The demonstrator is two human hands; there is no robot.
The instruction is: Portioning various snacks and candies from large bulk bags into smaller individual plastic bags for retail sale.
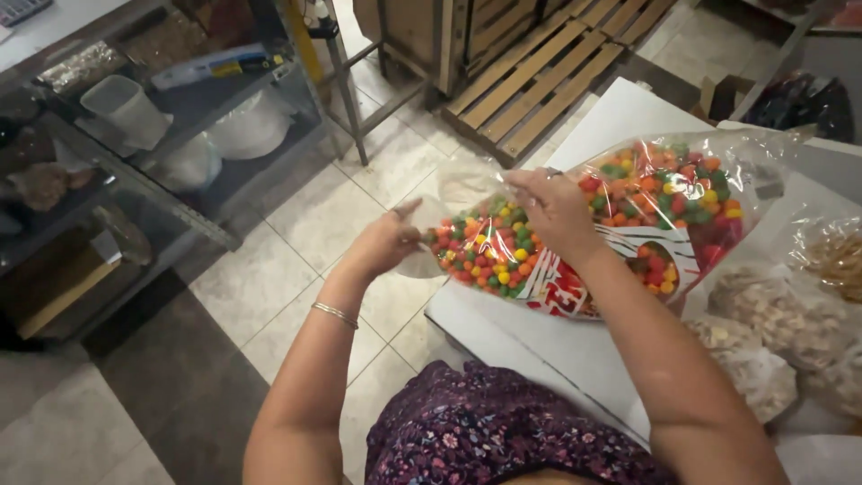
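Both hands grip candy bag (620, 224): L hand (386, 241) supports end, R hand (552, 208) pinches plastic; next needs firm twist.

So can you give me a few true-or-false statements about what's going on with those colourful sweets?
1. Both hands, the left hand and the right hand, hold a clear small bag of sweets. True.
2. The sweets are all one colour. False: they are red, orange, yellow and green.
3. A larger bag of sweets lies on the white table. True.
4. The left wrist is bare. False: it wears a thin bracelet.
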